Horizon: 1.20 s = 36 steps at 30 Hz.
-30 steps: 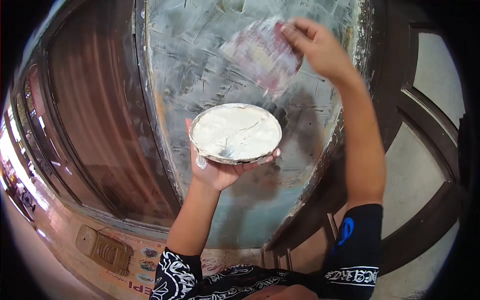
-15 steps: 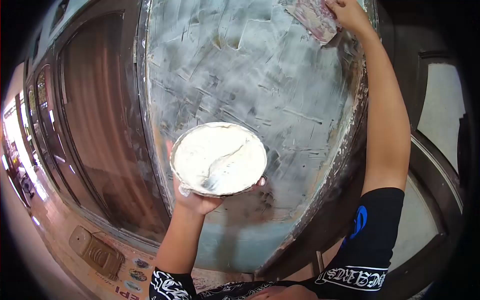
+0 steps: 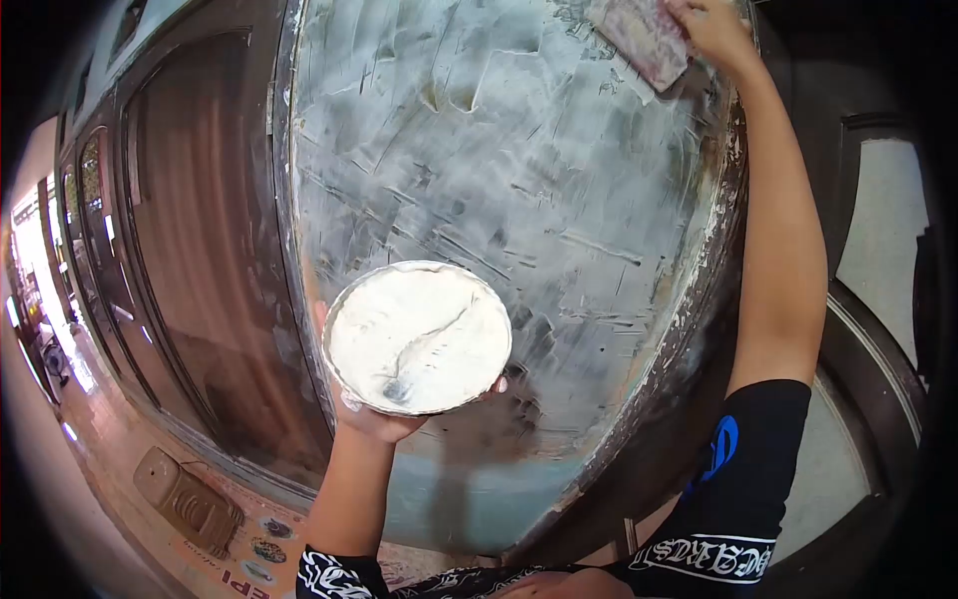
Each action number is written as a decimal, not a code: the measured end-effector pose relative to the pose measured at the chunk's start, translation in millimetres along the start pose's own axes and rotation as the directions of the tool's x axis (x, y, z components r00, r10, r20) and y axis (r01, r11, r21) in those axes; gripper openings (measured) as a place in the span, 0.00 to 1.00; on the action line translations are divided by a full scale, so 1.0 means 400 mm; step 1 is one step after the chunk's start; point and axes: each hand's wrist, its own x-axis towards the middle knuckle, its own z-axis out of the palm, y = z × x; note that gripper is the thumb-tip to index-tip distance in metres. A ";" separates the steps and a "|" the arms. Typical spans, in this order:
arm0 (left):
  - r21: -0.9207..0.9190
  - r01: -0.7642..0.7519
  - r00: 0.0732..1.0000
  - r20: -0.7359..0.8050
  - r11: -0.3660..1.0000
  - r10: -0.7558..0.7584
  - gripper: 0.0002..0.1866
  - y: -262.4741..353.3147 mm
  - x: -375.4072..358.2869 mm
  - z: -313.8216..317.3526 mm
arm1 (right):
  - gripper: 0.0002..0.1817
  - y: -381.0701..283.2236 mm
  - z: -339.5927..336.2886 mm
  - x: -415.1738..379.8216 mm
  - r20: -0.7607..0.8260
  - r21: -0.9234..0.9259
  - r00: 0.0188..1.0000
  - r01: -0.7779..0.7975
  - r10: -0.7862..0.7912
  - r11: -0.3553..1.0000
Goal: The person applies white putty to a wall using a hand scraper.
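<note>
A round tub of white putty (image 3: 439, 334) rests in my left hand (image 3: 384, 421), whose fingers wrap around it from below and at the sides. The putty has a curved groove and a grey smear near its lower edge. My right hand (image 3: 714, 35) is at the top right, closed on the edge of a putty-smeared flat scraper (image 3: 644, 40). That scraper lies against the upper right of a blue-grey panel (image 3: 479, 180), which shows patchy white streaks and dark scratches.
Brown framed panes (image 3: 190, 250) run along the left. A brown plastic stool (image 3: 187, 499) sits on the floor beside a printed sheet (image 3: 254, 559). To the right is dark woodwork with pale panels (image 3: 878, 230). The panel's right edge (image 3: 689, 319) is rough and flaking.
The tub in my left hand has moved down and slightly left in view. My right hand and the scraper have shifted a little to the right.
</note>
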 end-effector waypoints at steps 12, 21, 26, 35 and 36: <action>0.104 -0.024 0.996 -0.078 0.994 0.033 0.53 0.016 0.008 -0.003 | 0.23 -0.018 -0.042 -0.041 0.142 0.463 0.923 -0.380 0.357 0.801; -0.310 -0.049 0.998 0.013 0.949 0.056 0.50 0.028 0.002 0.022 | 0.20 -0.015 0.036 -0.090 0.078 0.513 0.956 -0.281 0.282 0.811; 0.046 -0.090 0.990 -0.106 0.995 0.095 0.53 0.032 0.013 0.006 | 0.22 0.069 0.003 -0.050 0.164 0.432 0.906 -0.422 0.390 0.798; 0.075 -0.053 0.999 0.011 0.996 0.052 0.55 0.062 0.003 -0.054 | 0.25 0.027 0.038 -0.064 -0.021 0.380 0.970 -0.215 0.241 0.899; 0.048 -0.066 0.998 0.003 0.997 0.066 0.55 0.064 0.003 -0.057 | 0.25 0.053 0.049 -0.064 -0.021 0.379 0.970 -0.217 0.243 0.899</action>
